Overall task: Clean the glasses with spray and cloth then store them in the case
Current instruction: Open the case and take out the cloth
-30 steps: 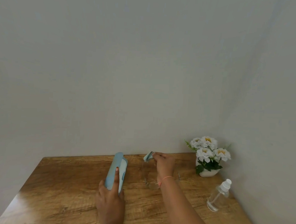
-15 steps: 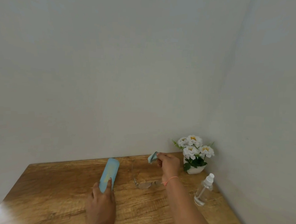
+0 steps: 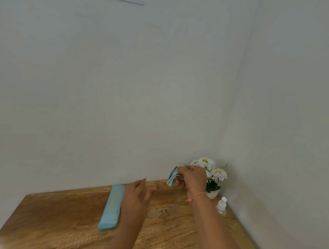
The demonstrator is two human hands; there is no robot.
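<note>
Pale walls are meeting in a corner behind a wooden worktop, which is carrying everything the task needs. Lying lengthwise on it, left of centre, is the light blue case, looking closed. Just right of the case the left hand is hovering, blurred, its fingers spread apart and holding nothing. The right hand is hanging higher, in front of a pot of white flowers in the corner, with its fingers clamped on the small blue cloth, which is drooping from the pinch. A clear spray bottle is standing upright near the right wall, touched by neither hand. The glasses appear to be resting on the worktop between the two forearms, though the clear lenses are so faint that I cannot say whether they are lying flat. Judging by this, the wiping step is in hand or just finishing, and storing is not yet done. The next move is calling for the free left hand to be taking up the glasses by the frame, keeping off the lenses, while the right brings the cloth to them, or else for opening the case.
</note>
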